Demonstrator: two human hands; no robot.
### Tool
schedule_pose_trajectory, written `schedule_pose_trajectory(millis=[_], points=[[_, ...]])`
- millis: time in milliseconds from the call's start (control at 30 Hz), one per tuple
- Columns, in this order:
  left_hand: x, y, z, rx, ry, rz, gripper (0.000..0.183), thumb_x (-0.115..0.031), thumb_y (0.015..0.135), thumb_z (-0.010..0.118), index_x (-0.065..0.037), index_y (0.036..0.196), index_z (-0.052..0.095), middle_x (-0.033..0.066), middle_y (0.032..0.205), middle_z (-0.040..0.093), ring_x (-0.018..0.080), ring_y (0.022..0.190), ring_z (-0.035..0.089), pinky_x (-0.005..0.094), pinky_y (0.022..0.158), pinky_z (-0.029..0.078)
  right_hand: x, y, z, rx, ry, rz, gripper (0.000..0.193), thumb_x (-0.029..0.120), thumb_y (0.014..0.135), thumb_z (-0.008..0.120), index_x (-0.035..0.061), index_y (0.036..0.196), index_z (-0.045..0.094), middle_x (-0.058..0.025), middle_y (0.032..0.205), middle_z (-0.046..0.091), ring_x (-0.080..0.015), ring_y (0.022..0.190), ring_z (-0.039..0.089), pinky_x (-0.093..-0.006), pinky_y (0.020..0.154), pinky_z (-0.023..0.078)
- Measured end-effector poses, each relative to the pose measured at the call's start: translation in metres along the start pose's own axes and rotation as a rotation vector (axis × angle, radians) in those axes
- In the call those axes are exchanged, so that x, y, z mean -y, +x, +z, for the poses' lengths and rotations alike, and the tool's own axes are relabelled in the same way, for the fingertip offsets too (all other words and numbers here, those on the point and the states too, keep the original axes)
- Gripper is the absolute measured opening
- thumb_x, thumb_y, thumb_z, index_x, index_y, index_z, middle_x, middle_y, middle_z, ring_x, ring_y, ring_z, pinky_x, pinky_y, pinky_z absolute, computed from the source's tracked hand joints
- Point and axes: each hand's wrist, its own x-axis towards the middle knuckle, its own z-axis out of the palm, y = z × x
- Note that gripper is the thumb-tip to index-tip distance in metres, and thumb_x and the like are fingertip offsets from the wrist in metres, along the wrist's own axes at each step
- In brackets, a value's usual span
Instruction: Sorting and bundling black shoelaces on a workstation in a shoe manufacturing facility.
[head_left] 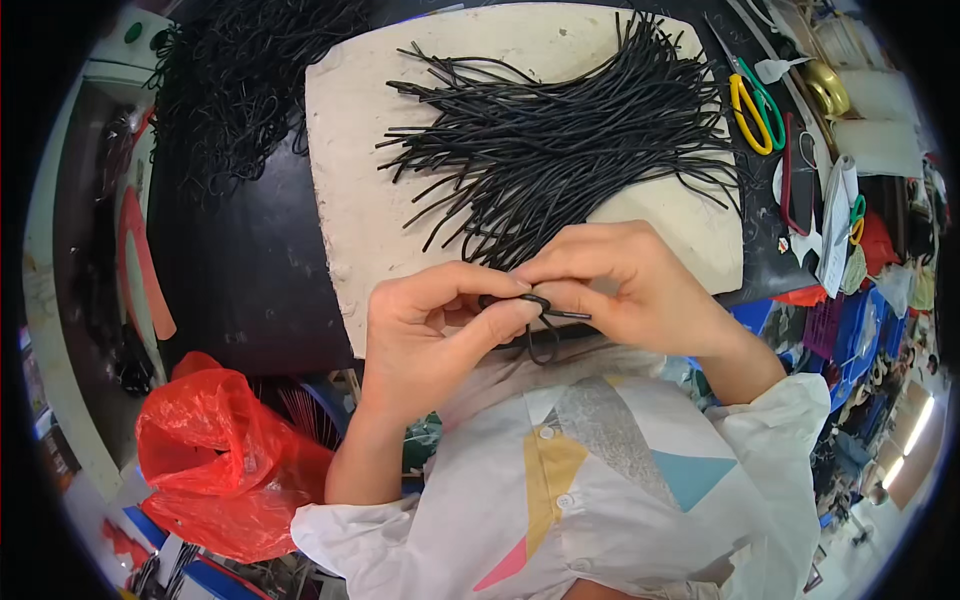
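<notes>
Both your hands are at the near edge of the bench [240, 270], working one black cord [572, 315]. Left hand [425, 325]: thumb and forefinger pinched on the cord, other fingers curled behind. Right hand [630, 285]: thumb and forefinger pinched on it too, tips nearly meeting the left's; exact contact partly hidden by your fingers. Cord sits between the two hands, above the near edge of the pale board [350, 150]. A small loop hangs below your fingertips; one short end points toward the bench's right edge.

Step in hand, as I judge it: forming a loop or knot in this single piece. Whether the knot is closed, I cannot tell. Next move probably calls for a firm left pinch at the crossing while your right draws the free end through and snug, without letting the loop slip.

Supplies: a loose bundle of cut cords [560, 140] across the board toward the bench's far edge; a tangled dark heap [250, 80] at the far left corner; scissors [738, 105] with yellow and green handles near the right edge.
</notes>
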Motion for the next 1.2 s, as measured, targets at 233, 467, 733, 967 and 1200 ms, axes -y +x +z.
schedule_pose_trajectory(millis=[233, 467, 733, 967, 1200], points=[[0.003, 0.01, 0.007, -0.161, -0.004, 0.052, 0.014, 0.001, 0.072, 0.066, 0.004, 0.082, 0.056, 0.006, 0.076, 0.059, 0.008, 0.068, 0.056, 0.0184, 0.062, 0.046, -0.003, -0.005, -0.001, -0.193, -0.322, -0.186, 0.012, -0.001, 0.07, 0.058, 0.001, 0.082, 0.061, -0.0097, 0.07, 0.057, -0.0233, 0.061, 0.057, -0.029, 0.05, 0.044], [0.001, 0.008, 0.005, -0.176, -0.339, -0.033, 0.015, -0.005, 0.083, 0.055, 0.005, 0.094, 0.052, 0.0126, 0.079, 0.061, 0.0132, 0.068, 0.06, 0.0243, 0.062, 0.054, -0.007, -0.005, 0.0, -0.272, -0.395, -0.276, 0.013, -0.001, 0.069, 0.059, 0.0013, 0.082, 0.06, -0.0094, 0.069, 0.057, -0.0224, 0.059, 0.056, -0.0287, 0.05, 0.045], [0.003, 0.003, 0.008, -0.288, 0.321, 0.363, 0.012, 0.002, 0.072, 0.063, 0.002, 0.084, 0.063, 0.011, 0.071, 0.062, 0.016, 0.058, 0.06, 0.0218, 0.053, 0.048, -0.01, -0.005, 0.001, -0.293, -0.046, -0.05, 0.016, 0.011, 0.076, 0.062, 0.0002, 0.088, 0.061, -0.0047, 0.07, 0.058, -0.0117, 0.06, 0.053, -0.0235, 0.051, 0.042], [0.004, 0.001, 0.009, -0.176, 0.645, 0.679, 0.019, 0.005, 0.067, 0.064, -0.002, 0.085, 0.065, 0.0099, 0.069, 0.061, 0.0181, 0.058, 0.06, 0.0221, 0.053, 0.048, -0.004, 0.003, -0.003, -0.211, 0.166, 0.107, 0.015, 0.011, 0.075, 0.065, 0.0001, 0.085, 0.062, 0.0008, 0.067, 0.058, -0.002, 0.059, 0.049, -0.0165, 0.053, 0.039], [0.0, 0.001, 0.01, -0.199, -0.27, -0.11, 0.012, 0.0, 0.079, 0.058, 0.007, 0.089, 0.059, 0.0104, 0.079, 0.061, 0.0154, 0.068, 0.061, 0.0236, 0.062, 0.052, -0.007, 0.002, 0.009, -0.305, 0.199, -0.002, 0.014, 0.007, 0.073, 0.065, 0.0, 0.084, 0.062, -0.0008, 0.069, 0.059, -0.0043, 0.061, 0.051, -0.0184, 0.057, 0.042]])
